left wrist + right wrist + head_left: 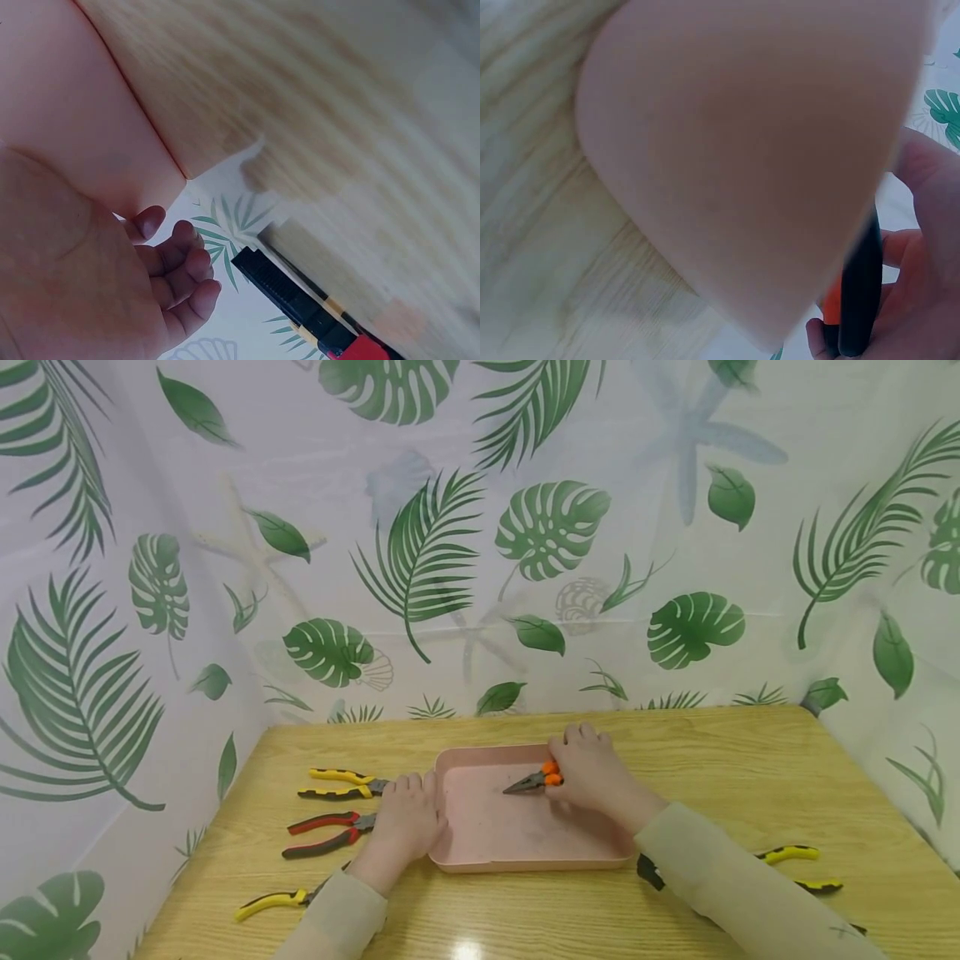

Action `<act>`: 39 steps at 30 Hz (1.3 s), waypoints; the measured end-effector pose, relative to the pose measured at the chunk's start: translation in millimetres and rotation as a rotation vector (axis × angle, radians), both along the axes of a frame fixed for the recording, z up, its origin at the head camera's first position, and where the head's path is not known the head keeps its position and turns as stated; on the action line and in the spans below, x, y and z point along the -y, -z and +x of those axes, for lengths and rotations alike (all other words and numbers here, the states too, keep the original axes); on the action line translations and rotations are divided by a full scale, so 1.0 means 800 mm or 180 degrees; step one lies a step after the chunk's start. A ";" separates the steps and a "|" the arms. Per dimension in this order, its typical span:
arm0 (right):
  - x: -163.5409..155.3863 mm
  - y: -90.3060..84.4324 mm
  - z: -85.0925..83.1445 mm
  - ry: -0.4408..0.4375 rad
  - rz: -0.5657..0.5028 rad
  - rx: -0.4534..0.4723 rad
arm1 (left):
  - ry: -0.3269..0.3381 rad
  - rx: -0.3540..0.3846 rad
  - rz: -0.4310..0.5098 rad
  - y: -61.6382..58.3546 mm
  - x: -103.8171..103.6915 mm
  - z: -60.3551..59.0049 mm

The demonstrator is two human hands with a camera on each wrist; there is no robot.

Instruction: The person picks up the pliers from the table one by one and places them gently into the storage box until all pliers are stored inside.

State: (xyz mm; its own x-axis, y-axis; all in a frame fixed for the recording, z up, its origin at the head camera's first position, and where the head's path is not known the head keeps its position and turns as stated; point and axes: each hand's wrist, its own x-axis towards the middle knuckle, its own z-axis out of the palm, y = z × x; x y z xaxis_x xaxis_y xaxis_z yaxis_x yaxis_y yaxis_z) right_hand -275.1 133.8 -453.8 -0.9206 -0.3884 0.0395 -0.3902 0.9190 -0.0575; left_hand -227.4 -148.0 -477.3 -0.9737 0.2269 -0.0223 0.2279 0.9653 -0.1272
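Five pliers (536,779); one pink tray (525,852); one table (750,768).

The worktop (750,777) looks like pale wood with a fine straight grain, its finish smooth and faintly glossy, with a bright glare spot near the front edge; the tray (480,852) looks like matt pink plastic, its floor dulled by grey scuffs; the orange-handled pliers (534,780) have dark, dull metal tips and rubbery-looking orange and black handle sleeves; the yellow-handled pliers (341,782) and the red-handled pliers (324,833) wear similar smooth coated handles over grey metal; the sleeve (735,885) is soft matt beige cloth; the leaf-printed backdrop (480,527) looks like thin, slightly shiny plastic sheeting.
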 end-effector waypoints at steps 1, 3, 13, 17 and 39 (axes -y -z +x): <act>0.001 0.000 0.000 0.0004 0.0016 0.0014 | 0.0000 0.0003 -0.0007 0.000 0.000 0.000; 0.002 0.001 -0.001 0.0023 0.0023 0.0056 | -0.0003 0.0010 -0.0021 0.001 0.000 0.000; 0.013 0.006 -0.003 0.0020 0.0054 0.0125 | -0.0016 0.0047 -0.0085 0.002 0.000 -0.002; 0.017 0.009 -0.003 0.0012 0.0140 0.0099 | 0.0002 0.0023 -0.0068 0.004 0.001 -0.001; 0.019 0.005 -0.001 -0.0215 0.0010 -0.0083 | -0.0004 -0.0002 -0.0058 0.005 0.000 -0.001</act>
State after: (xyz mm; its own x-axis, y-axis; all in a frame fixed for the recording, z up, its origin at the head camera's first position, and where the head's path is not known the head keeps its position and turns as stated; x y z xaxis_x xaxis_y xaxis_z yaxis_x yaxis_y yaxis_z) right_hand -275.7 118.5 -457.8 -0.8910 -0.4497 0.0618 -0.4525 0.8907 -0.0436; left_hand -228.1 -148.3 -481.0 -0.9740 0.2252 -0.0259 0.2266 0.9632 -0.1447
